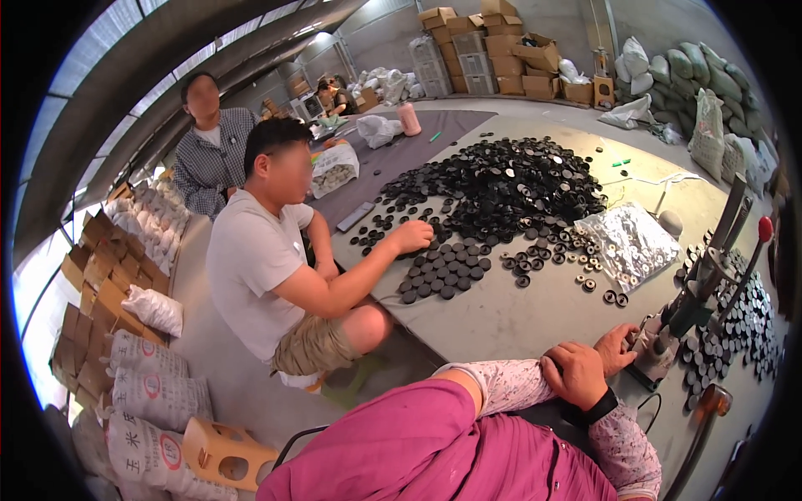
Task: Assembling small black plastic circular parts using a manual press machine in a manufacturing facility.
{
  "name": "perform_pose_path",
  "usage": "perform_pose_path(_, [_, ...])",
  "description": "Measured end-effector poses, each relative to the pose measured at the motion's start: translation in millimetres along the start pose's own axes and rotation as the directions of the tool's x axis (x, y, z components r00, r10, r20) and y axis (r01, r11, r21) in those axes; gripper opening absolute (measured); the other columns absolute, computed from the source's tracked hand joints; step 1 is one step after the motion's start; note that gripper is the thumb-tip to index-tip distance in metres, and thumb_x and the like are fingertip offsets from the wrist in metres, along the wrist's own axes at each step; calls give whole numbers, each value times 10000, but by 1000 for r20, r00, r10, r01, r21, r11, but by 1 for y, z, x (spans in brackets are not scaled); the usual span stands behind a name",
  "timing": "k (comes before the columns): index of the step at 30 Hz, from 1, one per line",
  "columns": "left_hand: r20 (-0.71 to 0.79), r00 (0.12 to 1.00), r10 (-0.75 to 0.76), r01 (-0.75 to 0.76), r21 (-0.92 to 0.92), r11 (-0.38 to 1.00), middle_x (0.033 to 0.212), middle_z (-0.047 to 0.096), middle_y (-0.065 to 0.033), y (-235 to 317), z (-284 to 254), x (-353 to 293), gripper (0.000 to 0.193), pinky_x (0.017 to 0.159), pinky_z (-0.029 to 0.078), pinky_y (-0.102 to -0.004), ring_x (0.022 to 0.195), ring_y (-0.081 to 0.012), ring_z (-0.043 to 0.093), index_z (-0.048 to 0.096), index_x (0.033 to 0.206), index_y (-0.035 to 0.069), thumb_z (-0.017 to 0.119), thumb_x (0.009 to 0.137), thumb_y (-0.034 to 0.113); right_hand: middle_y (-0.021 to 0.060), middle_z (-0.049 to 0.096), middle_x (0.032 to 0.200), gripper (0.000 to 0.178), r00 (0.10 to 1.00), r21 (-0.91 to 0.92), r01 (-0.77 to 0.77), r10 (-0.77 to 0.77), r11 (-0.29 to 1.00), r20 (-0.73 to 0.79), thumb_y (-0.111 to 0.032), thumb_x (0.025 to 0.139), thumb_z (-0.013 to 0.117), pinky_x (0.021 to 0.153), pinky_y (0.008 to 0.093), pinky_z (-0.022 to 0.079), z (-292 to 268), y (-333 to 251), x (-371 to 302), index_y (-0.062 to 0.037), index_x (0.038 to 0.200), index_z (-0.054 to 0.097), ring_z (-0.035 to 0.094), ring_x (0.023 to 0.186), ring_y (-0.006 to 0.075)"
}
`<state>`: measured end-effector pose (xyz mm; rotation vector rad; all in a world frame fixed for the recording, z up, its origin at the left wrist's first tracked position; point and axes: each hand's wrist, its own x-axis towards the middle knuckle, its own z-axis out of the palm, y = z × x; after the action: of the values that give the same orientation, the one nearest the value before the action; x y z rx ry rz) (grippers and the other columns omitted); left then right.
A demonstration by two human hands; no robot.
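Observation:
My left hand (616, 349) rests on the table beside the base of a small hand press (656, 351), its fingers loosely apart and partly hidden. Nothing shows in its grasp. Over my left wrist lies my right hand (576, 377), its fingers bent around the wrist. The press has dark metal bars and a lever with a red knob (764, 229). Many round black caps (739, 321) lie spread around and behind it. A clear plastic bag of shiny metal rings (635, 249) lies farther back, with loose black rings (616, 298) in front of it.
A large heap of black round parts (510, 184) covers the table's middle. Across at left, a person (267, 242) reaches to a group of black caps (443, 271); another person (213, 150) stands behind. A phone (356, 217) lies near the edge. Sacks (159, 401) and a plastic stool (225, 453) stand lower left.

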<state>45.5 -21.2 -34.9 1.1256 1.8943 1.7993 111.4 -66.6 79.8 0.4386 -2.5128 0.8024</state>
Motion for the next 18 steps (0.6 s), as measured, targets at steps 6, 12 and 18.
perform_pose_path(6, [40, 999, -26, 28, -43, 999, 1014, 604, -68, 12, -3, -3, 552, 692, 525, -300, 711, -134, 576, 554, 1319, 66, 749, 803, 82, 101, 675, 751, 180, 1000, -23, 20, -20, 1000, -12, -222, 866, 691, 666, 431, 529, 1, 0, -3, -54, 804, 710, 657, 721, 318])
perform_pose_path(12, [49, 998, -47, 48, -16, 999, 1030, 617, -80, 10, -5, -4, 559, 700, 531, -305, 710, -142, 593, 550, 1330, 63, 747, 806, 79, 124, 691, 780, 162, 1000, -23, -3, 3, 1000, 24, -193, 866, 681, 685, 434, 540, 0, 0, -5, -41, 821, 718, 671, 746, 334])
perform_pose_path(18, [56, 997, -62, 66, -64, 996, 1029, 616, -100, 17, -6, -1, 558, 717, 534, -331, 716, -179, 602, 571, 1303, 57, 756, 777, 73, 119, 691, 778, 166, 1000, -57, -16, 17, 998, 21, -198, 868, 682, 703, 435, 541, -4, 2, -3, -44, 817, 715, 673, 761, 327])
